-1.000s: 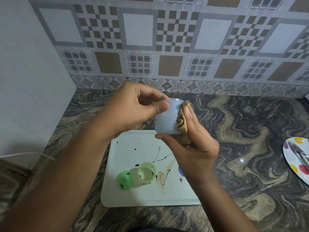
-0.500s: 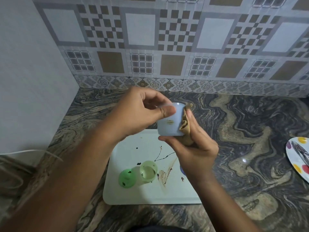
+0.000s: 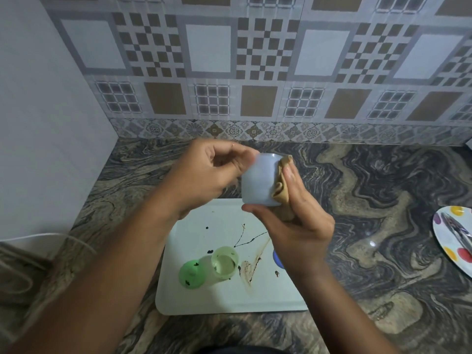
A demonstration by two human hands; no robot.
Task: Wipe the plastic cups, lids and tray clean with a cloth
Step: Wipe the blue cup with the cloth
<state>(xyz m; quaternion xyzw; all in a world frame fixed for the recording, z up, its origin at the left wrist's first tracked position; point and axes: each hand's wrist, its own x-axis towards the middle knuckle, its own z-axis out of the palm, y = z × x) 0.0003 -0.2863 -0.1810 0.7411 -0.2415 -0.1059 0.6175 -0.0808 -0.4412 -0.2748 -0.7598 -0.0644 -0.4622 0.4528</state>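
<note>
I hold a pale blue plastic cup [image 3: 258, 180] in the air above the tray, lying on its side. My left hand [image 3: 204, 177] grips its left end with curled fingers. My right hand [image 3: 296, 223] presses a tan cloth [image 3: 282, 185] against the cup's right side, thumb under the cup. On the white tray [image 3: 194, 297] below sit a green lid [image 3: 191, 274] and a clear green cup [image 3: 224, 263]. Dark drips and brown smears mark the tray. A blue lid [image 3: 277, 259] peeks out from behind my right wrist.
The tray rests on a dark marbled counter [image 3: 383, 200] backed by a tiled wall. A white plate with coloured dots [image 3: 452, 238] holding a metal utensil lies at the right edge. A white cord [image 3: 38, 237] runs along the left.
The cup has turned in my hands; the marks seen on its side earlier no longer show. My left thumb has come off the cup's front. Both hands stay above the tray.
</note>
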